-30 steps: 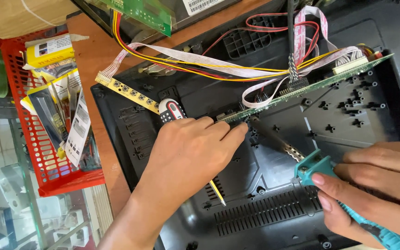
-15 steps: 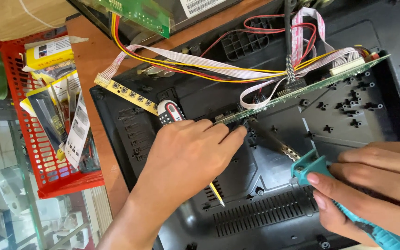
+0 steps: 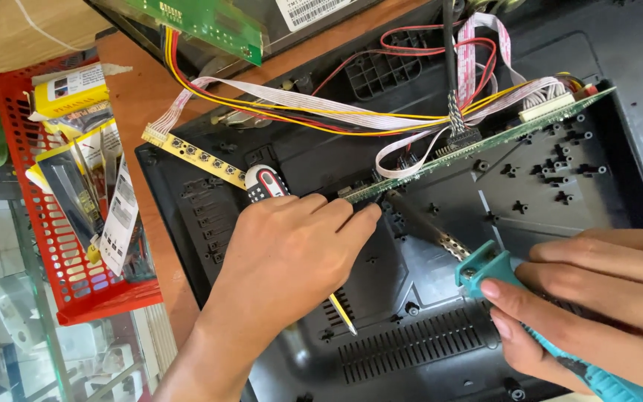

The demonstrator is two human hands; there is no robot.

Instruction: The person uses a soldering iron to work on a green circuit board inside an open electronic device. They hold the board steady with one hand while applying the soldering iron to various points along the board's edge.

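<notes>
My left hand (image 3: pixel 292 253) rests on a black plastic monitor back cover (image 3: pixel 530 193), fingertips pressing the lower end of a tilted green circuit board (image 3: pixel 485 141). A red, white and black screwdriver handle (image 3: pixel 264 182) pokes out above this hand, and a thin yellow strip (image 3: pixel 342 315) sticks out under it. My right hand (image 3: pixel 597 298) grips a teal soldering iron (image 3: pixel 489 268) whose metal barrel (image 3: pixel 433 232) points up-left toward the board's end. Flat ribbon cables and red and yellow wires (image 3: pixel 314 112) run from the board to a second green board (image 3: pixel 202 22) at the top.
A yellow button strip board (image 3: pixel 195 155) lies at the cover's upper left. A red plastic basket (image 3: pixel 61 246) with packaged parts stands at the left on a brown table (image 3: pixel 139 82). A glass shelf unit (image 3: pixel 9 335) is below it.
My right hand and the soldering iron have shifted slightly left and down. My left hand stays on the board's end.
</notes>
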